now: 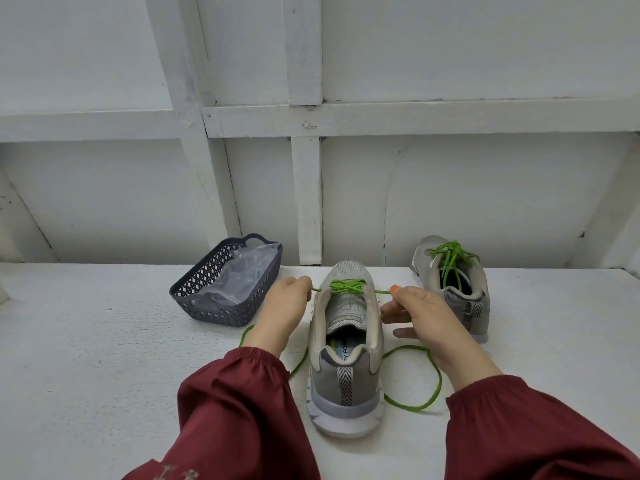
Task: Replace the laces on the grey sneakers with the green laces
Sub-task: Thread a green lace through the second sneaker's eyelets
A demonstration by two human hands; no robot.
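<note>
The grey cloth sneaker (pixel 343 375) sits on the white counter (pixel 104 375), heel at 6 o'clock. The left hand (pixel 285 306) pinches the thin green lace (pixel 348 286) at the shoe's 9 o'clock. The right hand (pixel 426 320) pinches it at 3 o'clock. A second grey sneaker (pixel 479 289) sits at 2 o'clock.
</note>
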